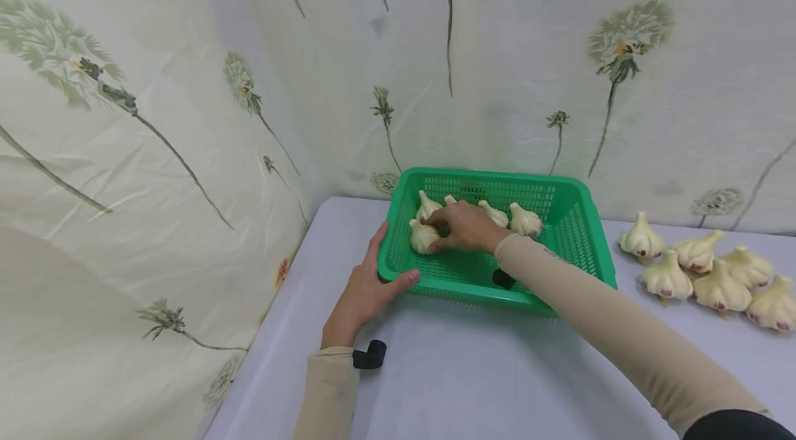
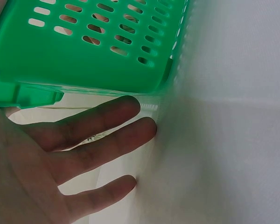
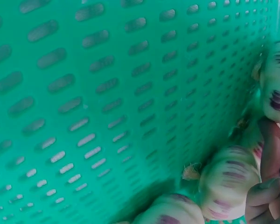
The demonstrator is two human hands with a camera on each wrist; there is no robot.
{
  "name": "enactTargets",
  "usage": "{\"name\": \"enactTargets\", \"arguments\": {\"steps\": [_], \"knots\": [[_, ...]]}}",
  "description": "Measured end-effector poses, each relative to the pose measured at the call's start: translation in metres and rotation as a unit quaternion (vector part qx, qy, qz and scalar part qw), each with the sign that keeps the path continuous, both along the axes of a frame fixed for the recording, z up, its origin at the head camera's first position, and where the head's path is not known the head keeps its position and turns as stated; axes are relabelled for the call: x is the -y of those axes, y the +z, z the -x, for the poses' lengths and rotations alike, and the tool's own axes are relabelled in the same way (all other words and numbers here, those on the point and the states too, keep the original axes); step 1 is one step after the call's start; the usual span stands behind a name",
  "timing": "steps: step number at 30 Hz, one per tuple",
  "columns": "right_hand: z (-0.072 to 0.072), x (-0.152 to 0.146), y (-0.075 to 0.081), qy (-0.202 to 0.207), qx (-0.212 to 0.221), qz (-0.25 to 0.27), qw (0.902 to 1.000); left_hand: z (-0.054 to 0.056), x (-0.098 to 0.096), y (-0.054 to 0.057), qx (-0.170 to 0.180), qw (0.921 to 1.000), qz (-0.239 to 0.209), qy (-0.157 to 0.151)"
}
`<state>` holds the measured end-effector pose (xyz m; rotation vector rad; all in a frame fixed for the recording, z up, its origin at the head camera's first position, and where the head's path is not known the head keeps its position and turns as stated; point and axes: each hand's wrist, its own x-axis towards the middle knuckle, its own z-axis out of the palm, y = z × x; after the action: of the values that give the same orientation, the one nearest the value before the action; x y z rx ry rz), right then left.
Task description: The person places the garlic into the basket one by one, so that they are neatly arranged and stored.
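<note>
A green plastic basket (image 1: pixel 497 296) with slotted walls stands on the white-covered table. Several pale garlic bulbs lie in its left and back parts, including an upright one (image 1: pixel 525 220) near the back. My right hand (image 1: pixel 466 226) reaches in and pinches the front-left bulb (image 1: pixel 421 237) between thumb and fingers. In the right wrist view, fingers (image 3: pixel 270 149) touch a purple-marked bulb (image 3: pixel 277 88) at the right edge. My left hand (image 1: pixel 363 291) is at the basket's front-left corner, its thumb over the rim. Three of its fingers (image 2: pixel 107 144) extend straight beneath the basket's edge in the left wrist view.
Several more garlic bulbs (image 1: pixel 721 284) are grouped on the table (image 1: pixel 472 371) right of the basket. A pale curtain (image 1: pixel 497 81) with dandelion prints hangs behind and to the left, close to the basket's back.
</note>
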<state>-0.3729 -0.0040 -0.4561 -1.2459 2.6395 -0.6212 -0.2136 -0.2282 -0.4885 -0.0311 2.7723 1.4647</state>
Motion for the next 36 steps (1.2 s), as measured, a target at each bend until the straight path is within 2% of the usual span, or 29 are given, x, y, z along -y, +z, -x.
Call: {"name": "enactTargets", "arguments": {"steps": [6,12,15,20,24,30,33,36], "knots": [[0.001,0.0,0.002,-0.007,-0.009,-0.01,0.9999,0.001,0.001,-0.001,0.001,1.0,0.006,0.001],[-0.005,-0.004,0.007,-0.024,-0.032,-0.016,0.9991,0.001,0.0,0.001,0.0,1.0,0.005,0.0],[-0.009,-0.01,0.012,-0.029,-0.035,-0.015,0.9989,0.0,0.0,0.0,0.001,1.0,0.003,-0.002],[-0.017,-0.026,0.028,-0.014,-0.047,-0.018,0.9986,0.0,0.0,0.0,-0.002,1.0,0.002,-0.001],[-0.029,-0.048,0.045,-0.02,-0.056,-0.038,0.9975,0.0,-0.001,0.0,-0.005,1.0,0.001,0.002],[-0.048,-0.092,0.075,-0.057,-0.079,-0.063,0.9932,-0.003,-0.003,0.001,-0.01,0.9999,0.0,0.003],[-0.054,-0.117,0.087,-0.069,-0.089,-0.073,0.991,-0.003,-0.003,0.0,-0.013,0.9999,-0.001,0.004],[-0.056,-0.144,0.093,-0.08,-0.1,-0.083,0.9883,-0.003,-0.004,0.0,-0.015,0.9999,0.001,0.003]]}}
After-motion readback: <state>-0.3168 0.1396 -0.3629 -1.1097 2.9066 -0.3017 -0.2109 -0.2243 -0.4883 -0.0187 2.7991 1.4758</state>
